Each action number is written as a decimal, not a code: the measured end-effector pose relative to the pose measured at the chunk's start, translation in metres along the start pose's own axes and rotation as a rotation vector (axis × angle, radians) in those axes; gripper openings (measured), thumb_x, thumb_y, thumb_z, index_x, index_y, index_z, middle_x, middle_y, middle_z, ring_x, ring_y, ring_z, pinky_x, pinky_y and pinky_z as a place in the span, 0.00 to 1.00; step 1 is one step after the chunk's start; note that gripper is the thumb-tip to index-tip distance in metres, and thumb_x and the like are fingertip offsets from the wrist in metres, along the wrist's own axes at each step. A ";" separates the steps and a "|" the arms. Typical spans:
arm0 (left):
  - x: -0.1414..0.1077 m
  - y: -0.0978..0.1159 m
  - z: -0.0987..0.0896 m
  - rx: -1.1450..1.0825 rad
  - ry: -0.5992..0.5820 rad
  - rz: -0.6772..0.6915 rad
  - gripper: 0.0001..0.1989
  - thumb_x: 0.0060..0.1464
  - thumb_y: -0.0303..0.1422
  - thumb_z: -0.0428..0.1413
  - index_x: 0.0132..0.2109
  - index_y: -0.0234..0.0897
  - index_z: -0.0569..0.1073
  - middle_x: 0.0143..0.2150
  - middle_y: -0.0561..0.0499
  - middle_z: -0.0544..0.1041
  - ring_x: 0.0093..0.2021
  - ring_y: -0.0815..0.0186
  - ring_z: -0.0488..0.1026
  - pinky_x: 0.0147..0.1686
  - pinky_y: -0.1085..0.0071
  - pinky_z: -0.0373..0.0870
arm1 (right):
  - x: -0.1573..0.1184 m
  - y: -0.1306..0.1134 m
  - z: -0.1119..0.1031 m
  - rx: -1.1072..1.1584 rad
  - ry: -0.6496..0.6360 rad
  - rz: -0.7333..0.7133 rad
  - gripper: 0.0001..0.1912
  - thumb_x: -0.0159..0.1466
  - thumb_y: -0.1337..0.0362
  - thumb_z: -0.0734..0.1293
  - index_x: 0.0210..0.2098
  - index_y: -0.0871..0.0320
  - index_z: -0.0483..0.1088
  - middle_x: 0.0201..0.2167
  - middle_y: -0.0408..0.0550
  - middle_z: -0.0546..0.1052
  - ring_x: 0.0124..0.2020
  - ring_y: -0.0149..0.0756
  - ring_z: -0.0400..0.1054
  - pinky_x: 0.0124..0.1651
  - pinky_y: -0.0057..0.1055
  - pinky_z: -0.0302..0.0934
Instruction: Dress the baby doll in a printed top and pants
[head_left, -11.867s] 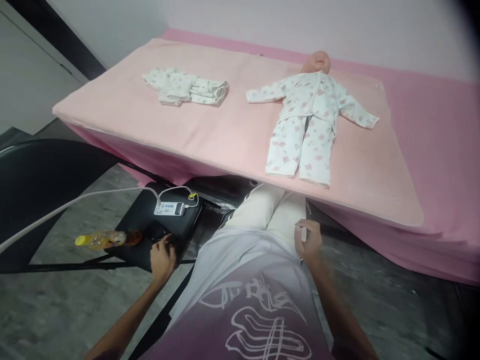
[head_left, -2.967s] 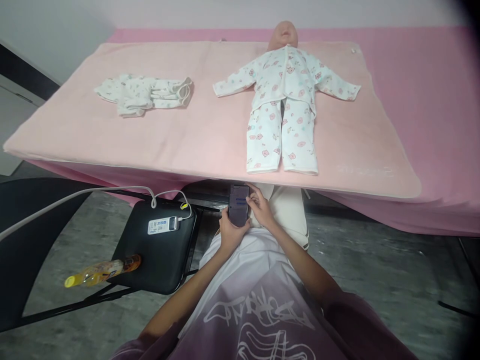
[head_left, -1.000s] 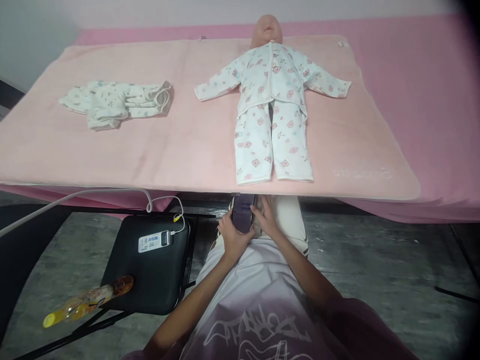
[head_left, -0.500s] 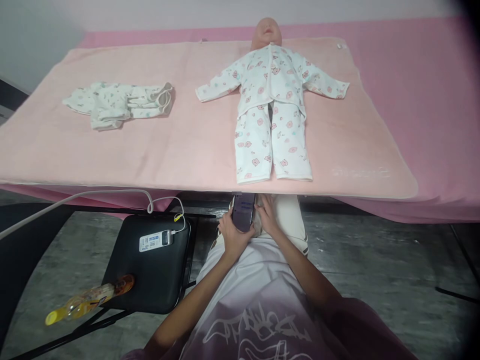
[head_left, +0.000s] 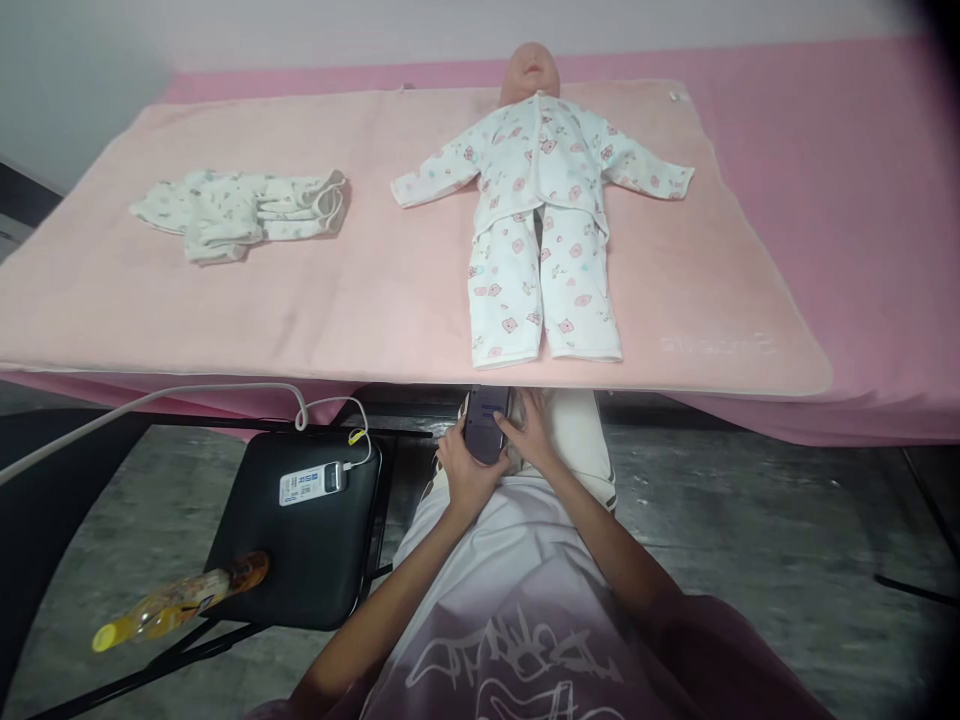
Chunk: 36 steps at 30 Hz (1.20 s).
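Observation:
A dark smartphone (head_left: 486, 428) lies over my lap, below the table's front edge. My left hand (head_left: 469, 470) wraps round its lower part, fingers on its left side. My right hand (head_left: 532, 435) is beside the phone with its fingers apart, and the thumb reaches onto the screen. On the table a baby doll (head_left: 531, 75) lies on its back, its feet end towards me. It wears a white patterned jacket (head_left: 517, 165) and matching trousers (head_left: 506, 300); the sleeves are spread out to both sides.
A folded set of white baby clothes (head_left: 232, 215) lies left on the pink mat (head_left: 360, 310). Below left, a black stool (head_left: 300, 540) bears a white power bank (head_left: 311, 484) with a cable (head_left: 225, 386) and a bottle with a yellow cap (head_left: 172, 605).
My right thumb has moved left from the phone's edge onto its screen. My left hand keeps its hold. The view has shifted very slightly.

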<state>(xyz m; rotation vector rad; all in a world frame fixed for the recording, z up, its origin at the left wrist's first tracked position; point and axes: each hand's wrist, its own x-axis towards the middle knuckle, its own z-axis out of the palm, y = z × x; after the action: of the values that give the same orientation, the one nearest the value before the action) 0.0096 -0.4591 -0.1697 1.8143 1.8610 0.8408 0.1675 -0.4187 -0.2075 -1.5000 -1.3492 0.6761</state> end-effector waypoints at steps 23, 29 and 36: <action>0.000 0.003 -0.003 0.005 -0.015 -0.015 0.44 0.48 0.39 0.72 0.70 0.40 0.66 0.58 0.42 0.76 0.57 0.44 0.73 0.58 0.50 0.68 | 0.001 0.000 -0.001 0.084 -0.009 0.073 0.25 0.75 0.48 0.66 0.67 0.50 0.72 0.67 0.56 0.74 0.72 0.54 0.63 0.79 0.58 0.56; 0.000 0.005 -0.004 0.001 -0.020 -0.010 0.45 0.49 0.39 0.72 0.71 0.40 0.66 0.59 0.41 0.76 0.59 0.44 0.72 0.59 0.50 0.68 | 0.010 -0.005 0.002 0.128 0.064 0.125 0.25 0.74 0.44 0.68 0.63 0.51 0.75 0.61 0.56 0.77 0.68 0.53 0.68 0.78 0.57 0.57; 0.001 0.005 -0.004 0.008 -0.012 0.001 0.43 0.48 0.39 0.73 0.68 0.39 0.68 0.57 0.42 0.77 0.57 0.44 0.73 0.57 0.50 0.69 | 0.020 -0.010 0.008 0.205 0.126 0.135 0.28 0.71 0.42 0.72 0.62 0.53 0.76 0.59 0.55 0.80 0.65 0.51 0.72 0.77 0.55 0.60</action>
<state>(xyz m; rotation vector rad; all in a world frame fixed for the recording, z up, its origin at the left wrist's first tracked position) 0.0107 -0.4593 -0.1628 1.8206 1.8590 0.8223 0.1606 -0.3985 -0.1972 -1.4507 -1.0583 0.7680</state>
